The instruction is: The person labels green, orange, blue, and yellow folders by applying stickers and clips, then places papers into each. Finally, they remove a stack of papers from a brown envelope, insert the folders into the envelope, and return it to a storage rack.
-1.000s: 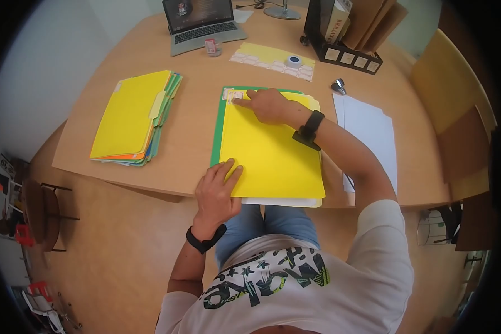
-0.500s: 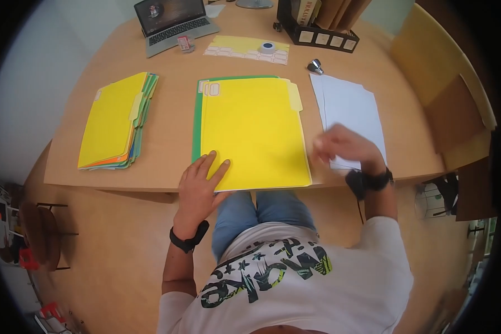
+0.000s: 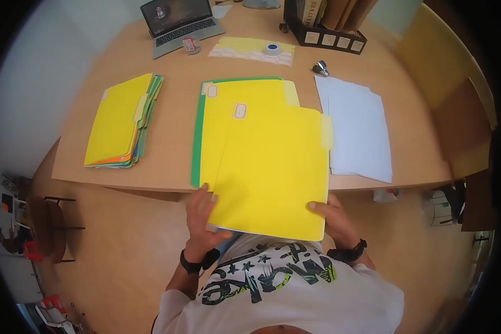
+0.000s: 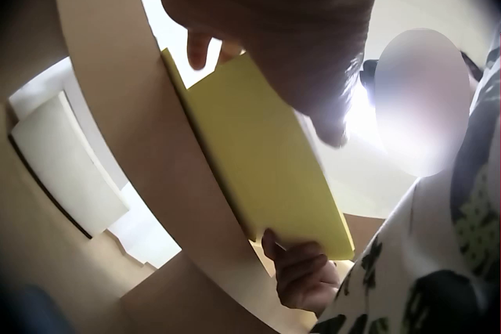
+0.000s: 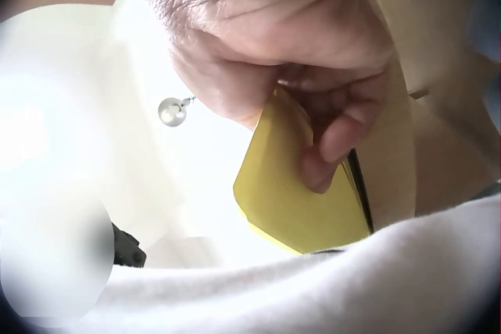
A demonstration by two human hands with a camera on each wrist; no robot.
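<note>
A yellow file folder (image 3: 273,172) with a small red-bordered label hangs over the table's front edge, pulled toward the body. My right hand (image 3: 339,221) pinches its lower right edge, thumb on top and fingers curled underneath, as the right wrist view also shows. At the folder's lower left edge my left hand (image 3: 199,222) is spread, its fingertips right at the edge. Beneath and behind lies another yellow folder (image 3: 245,92), also labelled at its top left corner. A green folder (image 3: 197,139) shows along the left side and top of that pile.
Left on the table sits a stack of coloured folders (image 3: 117,122), yellow uppermost. White paper sheets (image 3: 359,131) lie to the right, a metallic object (image 3: 320,68) just above them. Farther back are a laptop (image 3: 183,33), a label sheet (image 3: 234,50), a white round object (image 3: 272,49) and a black organizer (image 3: 334,39).
The right hand left the label corner, swung right and now grips the top yellow folder. That folder has slid toward the body and right, uncovering the one below. The left hand moved slightly down.
</note>
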